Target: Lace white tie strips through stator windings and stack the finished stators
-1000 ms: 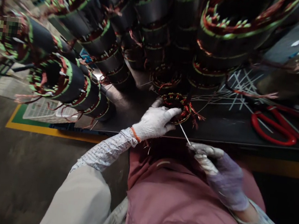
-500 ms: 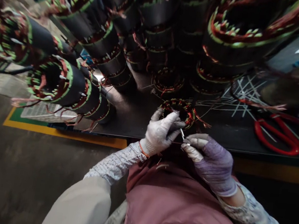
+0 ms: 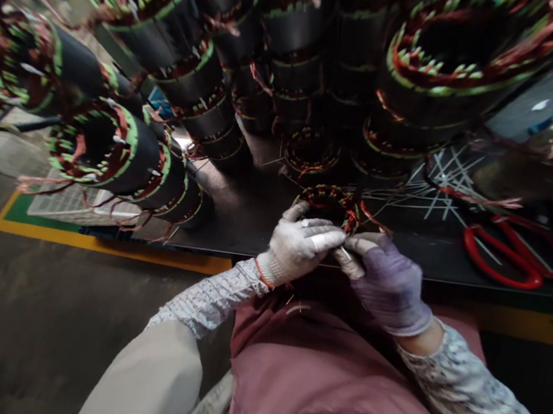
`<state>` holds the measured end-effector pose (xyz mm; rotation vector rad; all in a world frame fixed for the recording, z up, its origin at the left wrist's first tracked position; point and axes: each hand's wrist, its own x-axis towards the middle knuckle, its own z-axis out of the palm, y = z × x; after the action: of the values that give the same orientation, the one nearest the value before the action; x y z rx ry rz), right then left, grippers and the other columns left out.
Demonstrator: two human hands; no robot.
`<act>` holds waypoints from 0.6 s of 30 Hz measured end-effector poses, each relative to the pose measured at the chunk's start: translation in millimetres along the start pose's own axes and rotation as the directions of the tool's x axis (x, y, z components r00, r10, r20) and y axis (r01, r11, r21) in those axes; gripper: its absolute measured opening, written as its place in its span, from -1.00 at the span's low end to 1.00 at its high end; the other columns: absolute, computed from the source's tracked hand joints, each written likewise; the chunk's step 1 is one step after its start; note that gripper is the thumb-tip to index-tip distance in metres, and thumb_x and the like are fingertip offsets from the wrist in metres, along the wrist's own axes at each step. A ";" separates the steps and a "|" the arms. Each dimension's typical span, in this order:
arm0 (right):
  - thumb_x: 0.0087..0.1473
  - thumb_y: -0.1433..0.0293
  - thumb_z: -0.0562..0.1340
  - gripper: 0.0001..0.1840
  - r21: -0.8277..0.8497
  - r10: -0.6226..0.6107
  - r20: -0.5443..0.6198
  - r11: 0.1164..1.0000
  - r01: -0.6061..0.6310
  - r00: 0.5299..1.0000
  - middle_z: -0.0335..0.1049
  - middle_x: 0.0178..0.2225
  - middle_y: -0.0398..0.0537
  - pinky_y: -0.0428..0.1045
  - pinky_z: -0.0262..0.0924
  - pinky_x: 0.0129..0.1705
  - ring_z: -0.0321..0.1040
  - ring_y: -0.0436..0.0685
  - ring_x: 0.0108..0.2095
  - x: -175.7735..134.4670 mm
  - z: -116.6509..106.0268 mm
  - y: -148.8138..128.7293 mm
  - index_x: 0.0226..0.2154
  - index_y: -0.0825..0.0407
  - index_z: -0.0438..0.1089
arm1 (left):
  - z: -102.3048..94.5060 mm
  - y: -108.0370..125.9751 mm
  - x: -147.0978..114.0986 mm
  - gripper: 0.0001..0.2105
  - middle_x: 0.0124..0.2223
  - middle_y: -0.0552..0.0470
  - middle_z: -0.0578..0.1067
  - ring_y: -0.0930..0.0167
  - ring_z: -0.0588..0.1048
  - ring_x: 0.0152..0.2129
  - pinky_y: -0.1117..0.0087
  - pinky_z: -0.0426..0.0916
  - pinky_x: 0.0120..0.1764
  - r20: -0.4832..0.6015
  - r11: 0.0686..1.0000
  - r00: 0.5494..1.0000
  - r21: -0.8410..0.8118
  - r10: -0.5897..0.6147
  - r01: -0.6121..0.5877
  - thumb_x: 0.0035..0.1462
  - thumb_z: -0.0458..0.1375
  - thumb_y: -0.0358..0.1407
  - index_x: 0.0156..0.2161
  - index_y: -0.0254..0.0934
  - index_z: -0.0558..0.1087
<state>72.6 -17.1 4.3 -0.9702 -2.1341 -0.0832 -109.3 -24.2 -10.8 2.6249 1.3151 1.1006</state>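
A small motor stator (image 3: 357,210) with copper windings and green insulation stands at the bench edge before me. My left hand (image 3: 299,245), in a white glove, rests against its near side, thumb at the rim and the other fingers bent together toward the right. What those fingers hold is hidden. My right hand (image 3: 388,284), in a purple glove with whitish fingertips, is closed in a pinch. Its fingertips meet those of my left hand just in front of the stator. A thin white tube is in this pinch, now mostly covered by the fingers.
Stacked stators (image 3: 141,157) stand at left, with taller stacks behind and a large stator (image 3: 419,110) at back right. Another low stator (image 3: 311,152) sits just beyond mine. Thin white tubes (image 3: 443,187) lie scattered at right, beside red-handled scissors (image 3: 501,261).
My right hand has moved left and slightly up, so both hands' fingertips now meet. The white tube that showed between them is mostly covered. My left fingers have stretched toward the right hand.
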 end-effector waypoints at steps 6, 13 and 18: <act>0.22 0.36 0.16 -0.79 0.088 -0.250 0.087 0.966 0.243 0.964 0.50 -0.42 -0.05 -0.06 0.04 -0.49 0.30 -0.02 -0.53 6.3 -36.8 6.3 -0.43 0.03 0.39 | -9.4 -0.1 1.7 -0.65 0.08 -0.09 0.56 0.37 0.54 0.02 0.15 0.26 0.22 0.213 0.996 0.973 0.046 -0.086 0.078 0.28 0.11 -0.23 0.14 -0.22 0.40; 0.17 0.22 0.17 -0.66 0.706 0.292 0.669 0.037 -0.707 0.683 0.20 -0.68 -0.18 -0.10 -0.14 -0.75 0.01 -0.09 -0.76 6.0 -45.1 -15.2 -0.57 0.02 0.29 | -25.1 8.9 21.6 -0.34 -0.03 -0.10 0.59 0.22 0.48 0.06 0.26 0.45 0.04 0.456 0.947 0.837 0.238 -0.303 0.213 0.16 0.26 -0.14 0.30 -0.26 0.21; 0.01 0.08 0.29 -0.52 0.780 0.380 0.615 -0.162 -0.605 0.691 0.15 -0.69 -0.22 -0.18 -0.28 -0.80 -0.17 -0.21 -0.80 50.8 -33.2 -4.3 -0.67 0.01 0.14 | -31.5 8.8 27.7 -0.38 0.06 -0.10 0.54 0.25 0.46 0.07 0.29 0.43 0.07 0.546 0.963 0.803 0.236 -0.240 0.127 0.18 0.24 -0.18 0.31 -0.24 0.22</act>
<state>69.7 -0.6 62.8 -0.7797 -1.1082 1.7697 -110.5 -19.5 31.7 2.5529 1.5215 0.1250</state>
